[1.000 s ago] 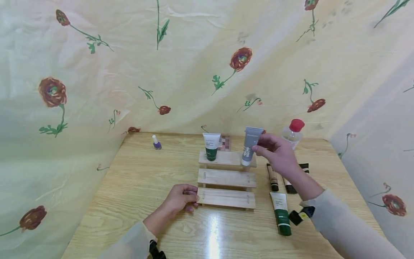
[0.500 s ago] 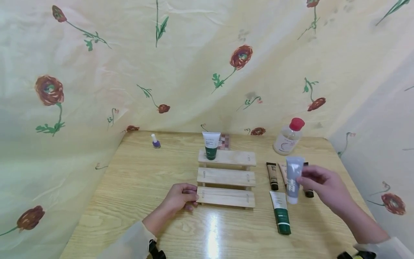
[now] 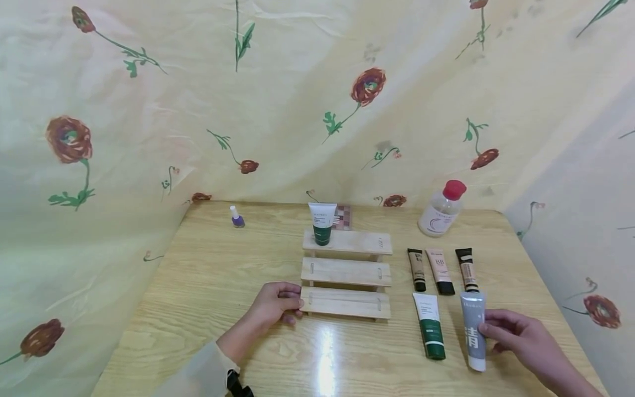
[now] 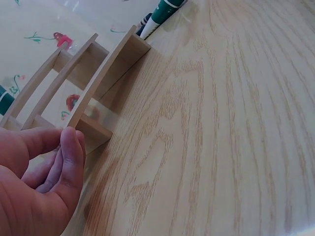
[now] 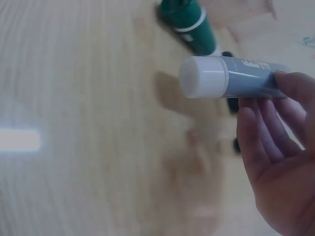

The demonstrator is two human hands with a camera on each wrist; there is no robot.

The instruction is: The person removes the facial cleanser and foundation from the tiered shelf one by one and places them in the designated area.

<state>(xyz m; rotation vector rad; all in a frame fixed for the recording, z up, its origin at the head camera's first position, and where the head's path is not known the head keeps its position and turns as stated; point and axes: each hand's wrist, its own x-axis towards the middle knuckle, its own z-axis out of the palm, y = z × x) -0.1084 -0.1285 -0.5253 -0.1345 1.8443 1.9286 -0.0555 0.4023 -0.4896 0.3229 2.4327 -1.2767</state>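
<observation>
My right hand (image 3: 521, 336) pinches a grey-blue squeeze tube (image 3: 474, 331) with a white cap, at the right of the table. In the right wrist view the tube (image 5: 251, 78) lies between thumb and fingers, and its shadow falls on the table below. My left hand (image 3: 275, 303) pinches the left end of the lowest step of a three-tier wooden rack (image 3: 345, 303); the left wrist view shows thumb and fingertips on that step's edge. A white and green tube (image 3: 322, 223) stands upright on the rack's top step, at its left end.
A second white and green tube (image 3: 429, 325) lies left of the held one. Behind lie a tan tube (image 3: 418, 269), a pink BB cream tube (image 3: 439, 270) and a black-ended tube (image 3: 467, 269). A red-capped bottle (image 3: 441, 209) and purple nail polish (image 3: 237, 219) stand farther back.
My right hand has carried the grey-blue tube from above the rack's top step to the right and toward me. The left hand has stayed at the rack.
</observation>
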